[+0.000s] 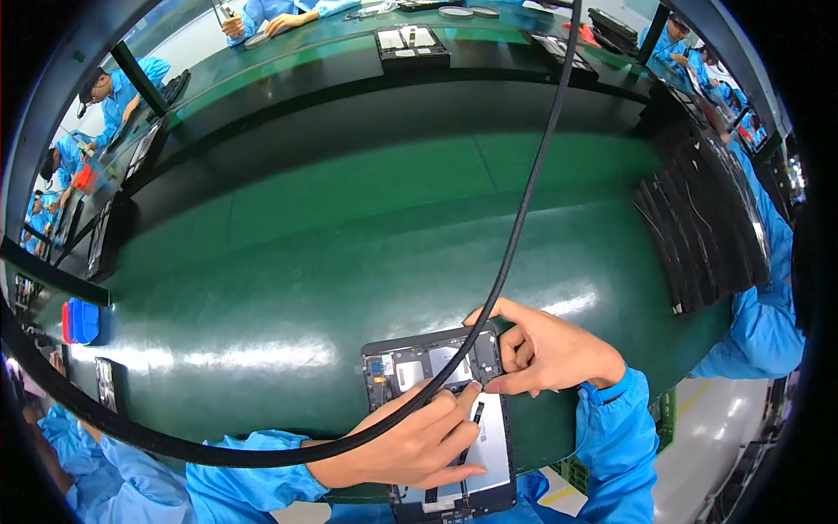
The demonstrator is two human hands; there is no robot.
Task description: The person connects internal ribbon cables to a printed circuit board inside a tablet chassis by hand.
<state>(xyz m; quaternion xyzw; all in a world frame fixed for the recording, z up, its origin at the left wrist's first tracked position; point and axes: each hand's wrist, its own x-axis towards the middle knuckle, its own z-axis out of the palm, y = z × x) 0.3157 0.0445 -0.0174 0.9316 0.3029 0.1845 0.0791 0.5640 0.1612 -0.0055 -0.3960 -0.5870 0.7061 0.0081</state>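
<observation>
An opened tablet (499,437) with its inner parts exposed lies at the near edge of the green table, tilted slightly. Silver plates, a white panel and black flat cables show inside its dark frame. Across its middle reaches my left hand (423,441), fingers stretched out and fingertips touching the inner parts near the centre. My right hand (559,349) is closed at the tablet's upper right corner, index finger over the top edge and thumb pressed near the right side. Its other fingers are curled. Whether something small lies under the fingertips is hidden.
A thick black cable (524,210) hangs across the view, passing in front of my left hand. Dark flat panels (698,227) are stacked at the right, beside a blue-sleeved person. A blue-and-red bin (83,321) stands at the left. Another tablet (410,45) lies on the far black-edged bench (297,113).
</observation>
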